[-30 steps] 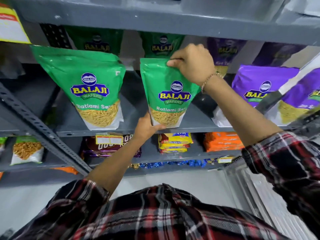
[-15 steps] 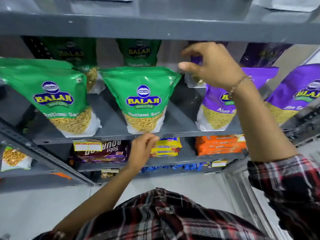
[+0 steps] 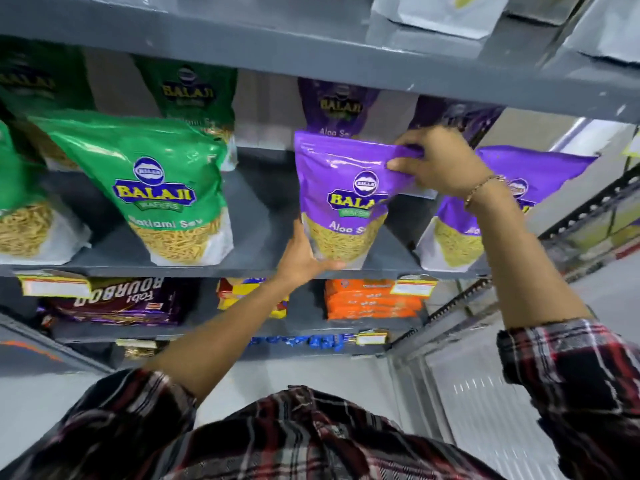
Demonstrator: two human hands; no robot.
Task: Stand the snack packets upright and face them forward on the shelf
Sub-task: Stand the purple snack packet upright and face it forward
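A purple Aloo Sev packet (image 3: 346, 188) stands at the front of the grey shelf (image 3: 263, 271), label facing me. My right hand (image 3: 440, 161) pinches its top right edge. My left hand (image 3: 304, 254) cups its lower left corner from below. To its left stands a green Ratlami Sev packet (image 3: 162, 188), upright and facing forward, with another green packet (image 3: 20, 209) at the far left edge. A second purple packet (image 3: 502, 209) stands to the right, partly hidden by my right forearm. More green and purple packets stand behind in shadow.
The shelf above (image 3: 311, 50) hangs low over the packet tops. Below are a Bourbon biscuit pack (image 3: 117, 299), yellow packs (image 3: 249, 296), orange packs (image 3: 370, 299) and price tags. A slotted metal upright (image 3: 588, 209) borders the right side.
My right hand moved from the green packet to the purple packet and took hold of its top. My left hand shifted right onto its bottom corner. The purple packet now stands further forward.
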